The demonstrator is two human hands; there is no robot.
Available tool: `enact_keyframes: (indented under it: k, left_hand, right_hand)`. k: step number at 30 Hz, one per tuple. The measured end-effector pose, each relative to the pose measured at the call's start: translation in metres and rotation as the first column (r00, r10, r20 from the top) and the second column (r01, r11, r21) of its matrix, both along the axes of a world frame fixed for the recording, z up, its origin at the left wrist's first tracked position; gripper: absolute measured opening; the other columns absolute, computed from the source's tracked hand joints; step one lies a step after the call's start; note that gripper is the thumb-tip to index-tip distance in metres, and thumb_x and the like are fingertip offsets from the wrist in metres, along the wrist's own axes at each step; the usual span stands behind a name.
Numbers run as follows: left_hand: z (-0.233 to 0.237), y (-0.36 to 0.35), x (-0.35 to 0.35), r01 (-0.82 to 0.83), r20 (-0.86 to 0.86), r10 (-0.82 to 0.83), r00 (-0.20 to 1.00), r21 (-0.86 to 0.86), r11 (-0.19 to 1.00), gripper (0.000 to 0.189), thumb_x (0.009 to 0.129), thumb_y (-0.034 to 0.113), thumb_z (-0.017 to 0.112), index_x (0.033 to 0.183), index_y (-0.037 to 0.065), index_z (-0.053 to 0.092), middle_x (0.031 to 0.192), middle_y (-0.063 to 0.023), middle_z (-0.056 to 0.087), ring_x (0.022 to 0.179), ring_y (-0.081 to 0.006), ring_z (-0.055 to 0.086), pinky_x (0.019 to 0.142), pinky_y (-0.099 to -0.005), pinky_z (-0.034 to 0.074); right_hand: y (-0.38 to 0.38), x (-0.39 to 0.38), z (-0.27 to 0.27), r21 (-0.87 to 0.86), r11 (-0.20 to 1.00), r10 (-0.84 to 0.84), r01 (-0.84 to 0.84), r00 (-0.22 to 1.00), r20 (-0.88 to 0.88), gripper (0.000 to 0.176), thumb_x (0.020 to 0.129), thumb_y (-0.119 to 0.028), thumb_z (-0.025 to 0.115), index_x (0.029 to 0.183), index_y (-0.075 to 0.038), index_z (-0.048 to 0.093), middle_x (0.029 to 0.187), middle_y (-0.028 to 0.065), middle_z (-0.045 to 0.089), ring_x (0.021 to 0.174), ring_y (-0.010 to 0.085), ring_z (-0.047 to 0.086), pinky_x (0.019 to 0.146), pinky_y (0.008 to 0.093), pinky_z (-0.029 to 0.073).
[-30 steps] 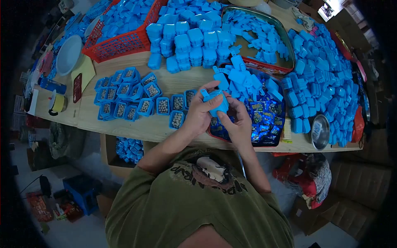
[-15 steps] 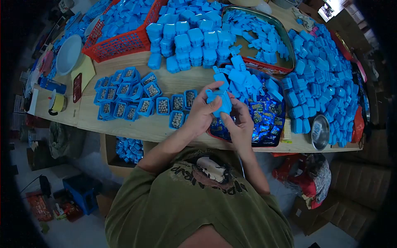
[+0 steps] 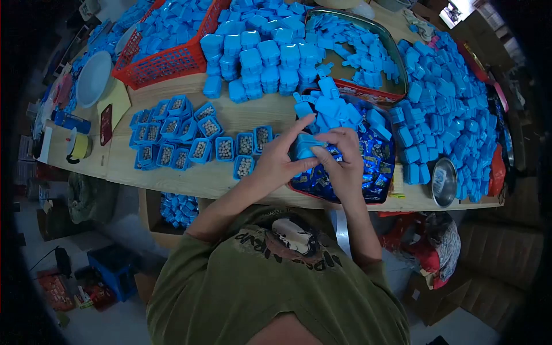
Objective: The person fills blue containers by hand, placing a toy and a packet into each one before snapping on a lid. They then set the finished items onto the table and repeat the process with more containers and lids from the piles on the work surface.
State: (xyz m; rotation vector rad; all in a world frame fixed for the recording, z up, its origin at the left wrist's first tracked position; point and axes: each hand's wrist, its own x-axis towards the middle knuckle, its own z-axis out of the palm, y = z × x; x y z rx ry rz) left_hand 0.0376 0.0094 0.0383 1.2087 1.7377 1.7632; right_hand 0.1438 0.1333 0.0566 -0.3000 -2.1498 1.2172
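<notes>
Between my two hands is a small blue box, held above the left part of a tray of shiny blue packets. My left hand grips the box from the left, its index finger raised and its thumb along the near side. My right hand has thumb and fingers pressed on the box's right side. Just left of my hands stand blue boxes filled with small pale balls. Flat blue pieces lie heaped behind the packets.
Stacked closed blue boxes stand at the back, beside a red basket. A metal-rimmed tray of blue pieces lies behind. At right are a large blue heap and a metal bowl. A white bowl sits left.
The blue box has turned and come slightly lower in my hands. My left index finger has lifted off it, and my right fingers have moved over its right side.
</notes>
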Motion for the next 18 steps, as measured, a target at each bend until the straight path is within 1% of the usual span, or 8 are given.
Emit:
enact_keyframes:
  k: [3, 5, 6, 7, 8, 10, 14, 18]
  left_hand:
    - [0.013, -0.006, 0.002, -0.006, -0.196, 0.0, 0.981, -0.029, 1.0, 0.07, 0.076, 0.015, 0.072, 0.138, 0.013, 0.039, 0.104, -0.0136, 0.059, 0.093, -0.0244, 0.058, 0.079, -0.0341, 0.048]
    - [0.012, -0.01, 0.001, -0.005, -0.289, -0.011, 0.957, -0.053, 0.999, 0.068, 0.076, 0.017, 0.072, 0.137, 0.014, 0.042, 0.103, -0.0148, 0.059, 0.092, -0.0281, 0.058, 0.078, -0.0357, 0.048]
    - [0.011, -0.011, 0.001, 0.001, -0.421, -0.019, 0.907, -0.041, 0.999, 0.062, 0.077, 0.019, 0.071, 0.134, 0.016, 0.047, 0.104, -0.0146, 0.058, 0.092, -0.0297, 0.057, 0.078, -0.0372, 0.048]
    - [0.011, -0.011, 0.001, 0.012, -0.546, -0.025, 0.837, -0.028, 1.0, 0.057, 0.077, 0.021, 0.071, 0.13, 0.018, 0.052, 0.104, -0.0145, 0.058, 0.091, -0.0313, 0.057, 0.078, -0.0386, 0.049]
    - [0.012, -0.012, 0.0, 0.015, -0.547, -0.028, 0.837, -0.028, 1.0, 0.057, 0.077, 0.021, 0.071, 0.13, 0.018, 0.052, 0.104, -0.0145, 0.058, 0.091, -0.0313, 0.057, 0.078, -0.0386, 0.049]
    - [0.016, -0.012, -0.003, 0.078, -0.724, -0.034, 0.689, 0.027, 0.997, 0.046, 0.076, 0.017, 0.071, 0.121, 0.016, 0.061, 0.108, -0.0144, 0.057, 0.084, -0.0295, 0.058, 0.066, -0.0354, 0.05]
    - [0.02, -0.017, -0.004, 0.129, -0.768, -0.054, 0.638, 0.038, 0.991, 0.037, 0.074, 0.019, 0.072, 0.111, 0.019, 0.067, 0.107, -0.0147, 0.057, 0.083, -0.029, 0.059, 0.061, -0.0342, 0.05]
    - [0.019, -0.02, -0.005, 0.17, -0.757, -0.139, 0.638, -0.037, 0.985, 0.034, 0.074, 0.019, 0.072, 0.107, 0.023, 0.068, 0.104, -0.0122, 0.057, 0.083, -0.0266, 0.059, 0.06, -0.0325, 0.051]
  right_hand:
    - [0.002, 0.0, -0.001, 0.173, 0.985, 0.01, 0.0, 0.998, -0.06, 0.019, 0.073, -0.004, 0.073, 0.09, -0.005, 0.064, 0.091, 0.0082, 0.054, 0.087, 0.0175, 0.051, 0.075, 0.0286, 0.042]
    - [-0.001, 0.005, 0.001, 0.074, 0.997, -0.003, 0.012, 0.992, -0.124, 0.018, 0.07, -0.001, 0.074, 0.084, -0.004, 0.064, 0.087, 0.007, 0.054, 0.083, 0.0157, 0.051, 0.072, 0.0277, 0.042]
    - [-0.002, 0.007, -0.001, 0.071, 0.997, -0.002, 0.01, 0.993, -0.122, 0.018, 0.07, -0.001, 0.074, 0.084, -0.004, 0.064, 0.087, 0.007, 0.054, 0.083, 0.0157, 0.051, 0.072, 0.0277, 0.042]
    - [-0.001, 0.009, -0.002, -0.078, 0.996, 0.023, -0.034, 0.99, -0.141, 0.019, 0.069, -0.002, 0.075, 0.085, -0.004, 0.065, 0.087, 0.0067, 0.055, 0.083, 0.0169, 0.052, 0.072, 0.0275, 0.041]
    - [-0.001, 0.011, -0.002, -0.224, 0.972, 0.041, -0.078, 0.985, -0.165, 0.019, 0.068, -0.002, 0.075, 0.086, -0.004, 0.066, 0.086, 0.0065, 0.056, 0.083, 0.0181, 0.052, 0.071, 0.0272, 0.04]
    - [0.0, 0.017, 0.0, -0.319, 0.94, 0.086, -0.125, 0.987, -0.132, 0.019, 0.068, -0.001, 0.075, 0.085, -0.004, 0.067, 0.086, 0.0054, 0.056, 0.084, 0.0165, 0.052, 0.072, 0.0271, 0.041]
    - [-0.001, 0.025, -0.008, -0.595, 0.773, 0.223, -0.222, 0.972, -0.074, 0.015, 0.07, -0.002, 0.074, 0.083, -0.003, 0.067, 0.089, 0.0031, 0.056, 0.086, 0.0125, 0.051, 0.073, 0.0259, 0.041]
    - [-0.003, 0.026, -0.019, -0.645, 0.709, 0.303, -0.285, 0.949, -0.087, 0.02, 0.071, -0.003, 0.074, 0.089, -0.005, 0.065, 0.091, 0.0015, 0.053, 0.086, 0.01, 0.051, 0.075, 0.0263, 0.043]
